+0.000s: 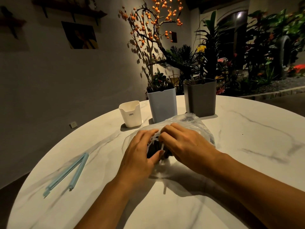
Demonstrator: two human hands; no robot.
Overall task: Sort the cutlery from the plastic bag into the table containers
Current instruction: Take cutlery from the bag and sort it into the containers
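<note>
A clear plastic bag lies in the middle of the round marble table, with dark cutlery inside, mostly hidden. My left hand grips the bag's mouth from the left. My right hand pinches the plastic at the opening, fingers curled. Behind the bag stand three containers: a small white one, a light blue one and a grey one. Some utensils poke out of the blue and grey ones.
A light blue bag clip lies open on the table's left side. Potted plants and a branch with orange fruits stand beyond the far edge. A wall runs along the left.
</note>
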